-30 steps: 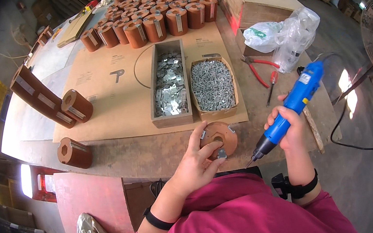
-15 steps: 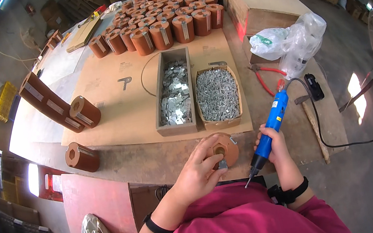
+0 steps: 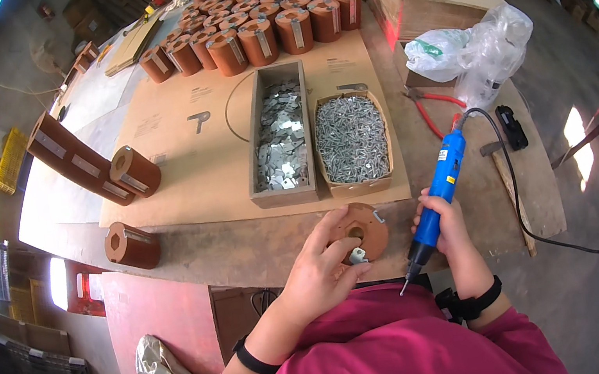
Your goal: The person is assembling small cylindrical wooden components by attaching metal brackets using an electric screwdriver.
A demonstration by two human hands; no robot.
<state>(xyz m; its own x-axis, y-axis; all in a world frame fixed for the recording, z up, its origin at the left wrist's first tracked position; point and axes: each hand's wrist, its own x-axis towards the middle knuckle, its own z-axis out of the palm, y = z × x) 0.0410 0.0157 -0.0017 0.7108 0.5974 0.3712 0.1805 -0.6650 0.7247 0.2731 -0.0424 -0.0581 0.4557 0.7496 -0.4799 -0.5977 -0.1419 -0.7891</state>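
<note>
My left hand (image 3: 319, 269) is closed at the near edge of a reddish-brown cylinder (image 3: 373, 236) with a central hole. Thumb and fingers pinch a small bent metal plate (image 3: 358, 254) against its upper face, just beside the hole. Another metal clip (image 3: 378, 216) sits at the cylinder's far right rim. In my right hand (image 3: 445, 226) is a blue electric screwdriver (image 3: 443, 177), gripped round its body and tilted. Its bit points down toward my shirt, to the right of the cylinder and apart from it.
Ahead stand a wooden box of metal plates (image 3: 276, 200) and a carton of screws (image 3: 360, 188). Many brown cylinders (image 3: 259, 43) fill the far table; several more stand or lie at left (image 3: 132, 247). Red-handled pliers (image 3: 427, 118), a hammer (image 3: 510, 187) and the screwdriver's cable (image 3: 524, 217) lie right.
The metal plate under my left fingers has turned and now shows its bright holed face. The screwdriver remains in my right hand. Across the table, the other person's hands have moved left.
</note>
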